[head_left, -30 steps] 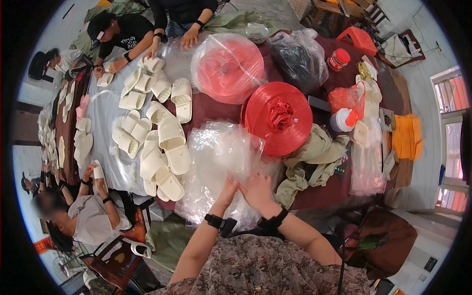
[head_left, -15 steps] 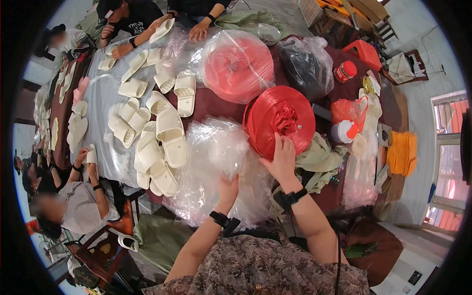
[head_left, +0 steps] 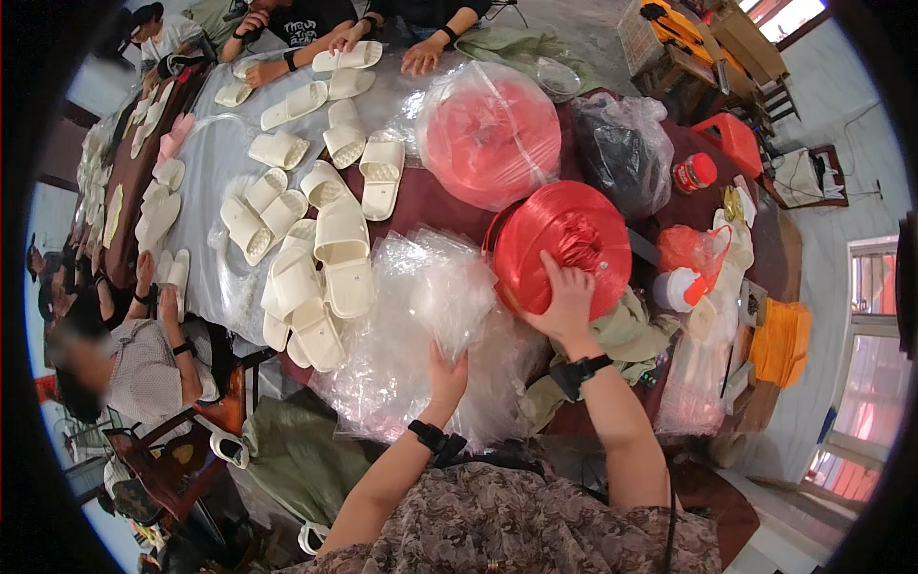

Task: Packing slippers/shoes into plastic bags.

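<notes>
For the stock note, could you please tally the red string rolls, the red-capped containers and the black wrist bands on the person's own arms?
Red string rolls: 2, one under the right hand at, one wrapped in clear film.
Red-capped containers: 2, and.
Black wrist bands: 2, and.
Total: 6

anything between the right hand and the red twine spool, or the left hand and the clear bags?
Nothing visible. The right hand already lies on the front face of the red twine spool, fingers spread over the strands. The left hand presses straight into the pile of clear plastic bags.
</notes>
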### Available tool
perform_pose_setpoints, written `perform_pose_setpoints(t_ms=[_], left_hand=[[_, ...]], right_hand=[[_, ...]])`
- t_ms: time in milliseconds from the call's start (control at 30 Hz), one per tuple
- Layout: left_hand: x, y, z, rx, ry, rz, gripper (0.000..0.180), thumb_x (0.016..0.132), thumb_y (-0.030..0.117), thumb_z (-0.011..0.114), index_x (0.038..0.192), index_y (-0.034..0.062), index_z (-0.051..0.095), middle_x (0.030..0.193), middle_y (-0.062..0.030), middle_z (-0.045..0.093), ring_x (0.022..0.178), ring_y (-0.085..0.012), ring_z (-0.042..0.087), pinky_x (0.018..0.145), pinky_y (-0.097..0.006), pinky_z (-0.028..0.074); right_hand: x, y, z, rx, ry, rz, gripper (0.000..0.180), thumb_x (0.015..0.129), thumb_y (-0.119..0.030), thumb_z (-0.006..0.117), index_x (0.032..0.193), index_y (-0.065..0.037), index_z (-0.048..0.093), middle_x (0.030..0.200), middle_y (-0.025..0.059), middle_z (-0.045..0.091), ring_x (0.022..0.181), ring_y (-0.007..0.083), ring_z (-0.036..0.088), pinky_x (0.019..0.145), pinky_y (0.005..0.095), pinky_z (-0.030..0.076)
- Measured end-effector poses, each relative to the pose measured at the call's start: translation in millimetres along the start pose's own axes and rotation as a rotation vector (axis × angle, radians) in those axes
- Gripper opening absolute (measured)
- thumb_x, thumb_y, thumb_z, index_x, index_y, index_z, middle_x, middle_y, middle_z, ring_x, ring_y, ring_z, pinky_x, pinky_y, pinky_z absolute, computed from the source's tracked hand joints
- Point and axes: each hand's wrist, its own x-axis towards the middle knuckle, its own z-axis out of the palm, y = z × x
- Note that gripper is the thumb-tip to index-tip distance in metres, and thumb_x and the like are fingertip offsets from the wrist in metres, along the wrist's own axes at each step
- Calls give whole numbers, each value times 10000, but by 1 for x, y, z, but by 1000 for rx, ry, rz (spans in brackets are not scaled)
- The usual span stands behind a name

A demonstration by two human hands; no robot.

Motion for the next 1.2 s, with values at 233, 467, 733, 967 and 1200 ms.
perform_pose_setpoints(t_ms=[233,467,733,967,1200], left_hand=[[1,18,8,224,-78,0,741,822,145,689,1435,-30,311,1259,-280,535,1110,-435,565,931,-453,470],[3,88,85,722,-257,-57,1108,760,325,764,1536,30,30,1368,-342,370,1177,-479,485,940,-520,452],[23,91,128,1111,-597,-36,1309,706,753,634,1508,-87,29,1509,-308,253,1252,-447,416,978,-502,393],[59,-6,104,831,-646,27,827,917,670,395,1541,154,227,1360,-342,449,1199,-502,488,952,-556,440],[73,73,88,677,-677,-54,553,946,382,540,1462,236,405,954,-247,679,915,-434,652,804,-550,502]], right_hand=[[30,63,-61,482,47,133,1080,541,-490,872,1451,-123,421,1252,160,581,1091,332,544,993,446,361],[24,79,-63,606,112,116,1085,530,-461,887,1451,-120,426,1270,161,576,1121,334,540,1011,447,374],[23,89,-75,579,17,75,1079,536,-461,885,1452,-122,426,1250,160,580,1146,331,525,1038,446,347],[34,67,-79,600,8,9,1087,537,-491,878,1454,-123,427,1212,157,585,1142,329,523,1030,441,337],[22,75,-76,503,7,37,1091,532,-505,871,1453,-123,429,1202,134,591,1091,319,527,1009,444,327]])
